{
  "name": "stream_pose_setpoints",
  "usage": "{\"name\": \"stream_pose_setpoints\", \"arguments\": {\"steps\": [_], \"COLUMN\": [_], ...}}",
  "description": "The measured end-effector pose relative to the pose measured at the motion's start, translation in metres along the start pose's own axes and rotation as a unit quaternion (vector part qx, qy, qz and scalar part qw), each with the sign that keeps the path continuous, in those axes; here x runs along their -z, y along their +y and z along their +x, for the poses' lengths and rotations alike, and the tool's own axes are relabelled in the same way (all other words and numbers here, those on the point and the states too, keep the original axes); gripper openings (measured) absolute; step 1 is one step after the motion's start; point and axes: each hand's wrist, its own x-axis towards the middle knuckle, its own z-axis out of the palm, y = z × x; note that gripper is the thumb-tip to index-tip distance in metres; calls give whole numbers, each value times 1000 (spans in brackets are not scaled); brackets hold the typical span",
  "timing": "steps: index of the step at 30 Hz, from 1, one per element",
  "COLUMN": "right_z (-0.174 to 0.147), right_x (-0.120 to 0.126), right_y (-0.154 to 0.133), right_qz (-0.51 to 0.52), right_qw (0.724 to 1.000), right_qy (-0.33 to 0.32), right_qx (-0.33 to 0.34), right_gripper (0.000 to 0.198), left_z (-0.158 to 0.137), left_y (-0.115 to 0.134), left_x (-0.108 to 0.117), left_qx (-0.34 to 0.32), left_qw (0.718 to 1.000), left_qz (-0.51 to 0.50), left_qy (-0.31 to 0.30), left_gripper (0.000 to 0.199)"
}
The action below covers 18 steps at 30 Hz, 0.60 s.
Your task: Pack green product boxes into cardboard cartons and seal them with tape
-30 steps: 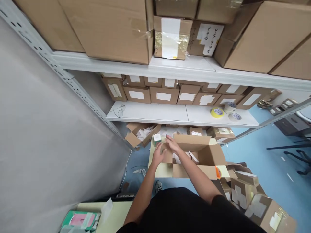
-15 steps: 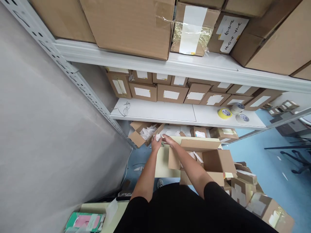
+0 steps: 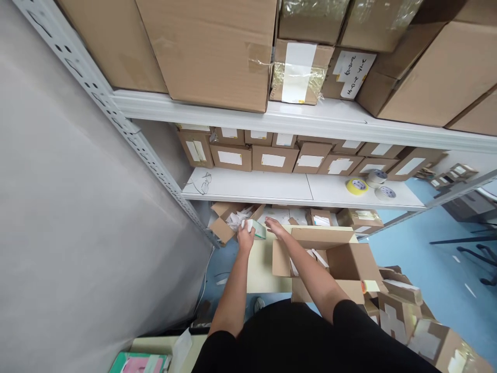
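Observation:
My left hand [image 3: 245, 239] is closed round a small white-and-green box [image 3: 258, 229], which looks like a little carton. White shows at its left end and green along its right part; fine detail is too small to read. To the right of it, my right hand [image 3: 275, 227] is apart from the box, fingers stretched out and holding nothing I can see. Just beyond my left hand, an open carton [image 3: 222, 229] is filled with crumpled white paper strips [image 3: 237, 218]. Under my right forearm stands a larger open cardboard box [image 3: 341, 261] with white pieces inside.
A pale yellow table [image 3: 267, 267] lies below my hands. The shelf [image 3: 252, 184] ahead carries glasses [image 3: 204, 184], tape rolls [image 3: 356, 186] and labelled boxes. Cartons [image 3: 399, 316] are piled at right. A metal post [image 3: 147, 155] and wall stand at left.
My right hand has come away from the white item, opening a gap. More of the box's green side now shows in my left hand. The view has tilted up slightly.

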Motion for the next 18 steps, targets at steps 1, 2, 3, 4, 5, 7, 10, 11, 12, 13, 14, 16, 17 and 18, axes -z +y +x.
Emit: {"name": "stream_pose_setpoints", "arguments": {"steps": [1,2,3,4,5,7,10,11,12,13,14,16,17,18], "right_z": [-1,-3,-5,-8,-12,-24,-53,-65,-78,-92,-106,-134,-148,-161], "right_x": [0,1,1,0,0,-1,3,7,12,19,27,47,59,71], "right_y": [-1,-3,-4,-7,-9,-16,-22,-21,-19,-16,-10,6,16,27], "right_qz": [-5,-9,-11,-13,-13,-11,-22,-30,-38,-43,-45,-37,-32,-27], "right_qw": [1000,1000,999,998,998,996,983,976,970,965,961,952,946,940], "right_qy": [16,29,40,51,58,55,45,54,71,95,123,185,217,248], "right_qx": [3,8,15,22,29,66,175,208,230,239,243,241,237,231], "right_gripper": [51,52,54,55,56,54,51,53,54,56,57,58,58,59], "left_z": [0,0,0,-1,-3,-9,-28,-37,-46,-56,-66,-87,-97,-107], "left_y": [2,5,7,10,12,18,30,35,41,47,53,66,73,80], "left_x": [10,21,32,45,57,79,99,101,100,97,92,76,66,55], "left_qx": [0,4,11,20,30,48,41,33,22,7,-12,-61,-84,-102], "left_qw": [1000,999,997,994,990,981,968,966,966,967,970,975,977,978], "left_qz": [-13,-31,-53,-78,-105,-163,-230,-242,-247,-244,-235,-205,-190,-179], "left_qy": [18,38,57,73,85,97,91,84,77,70,65,59,50,35], "left_gripper": [60,59,58,57,57,58,60,60,60,60,60,58,57,56]}}
